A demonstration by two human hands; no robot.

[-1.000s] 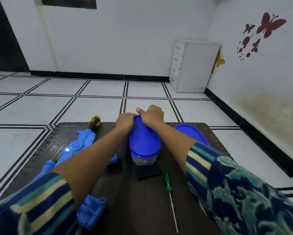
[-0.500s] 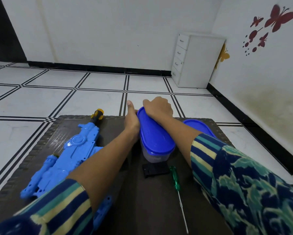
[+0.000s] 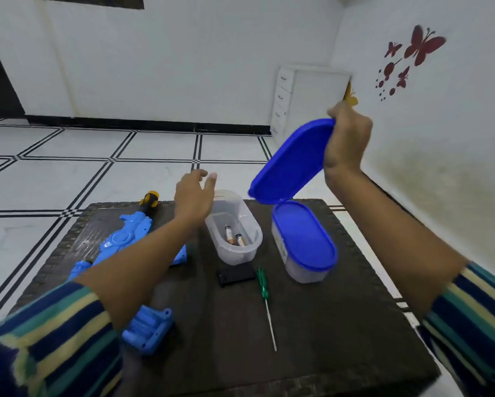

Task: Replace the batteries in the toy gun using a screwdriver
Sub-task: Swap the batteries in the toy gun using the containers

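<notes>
A blue toy gun (image 3: 126, 239) with a yellow-and-black muzzle lies along the left of the dark table (image 3: 326, 353), partly hidden by my left forearm. My right hand (image 3: 347, 141) grips a blue oval lid (image 3: 290, 163), lifted and tilted above the table. Below it the clear oval container (image 3: 249, 253) stands open with two batteries (image 3: 234, 239) inside. My left hand (image 3: 194, 196) hovers with relaxed fingers beside the container's far left rim. A green-handled screwdriver (image 3: 263, 285) and a black battery cover (image 3: 235, 276) lie just in front of the container.
A second clear container with a blue lid (image 3: 303, 242) stands to the right of the open one. A white drawer unit (image 3: 309, 101) stands in the far corner on the tiled floor. A wall with butterfly stickers runs close along the right.
The blue lid has come off the near container: my right hand lifted it up and to the right. My left hand let go of the container and now hovers beside it.
</notes>
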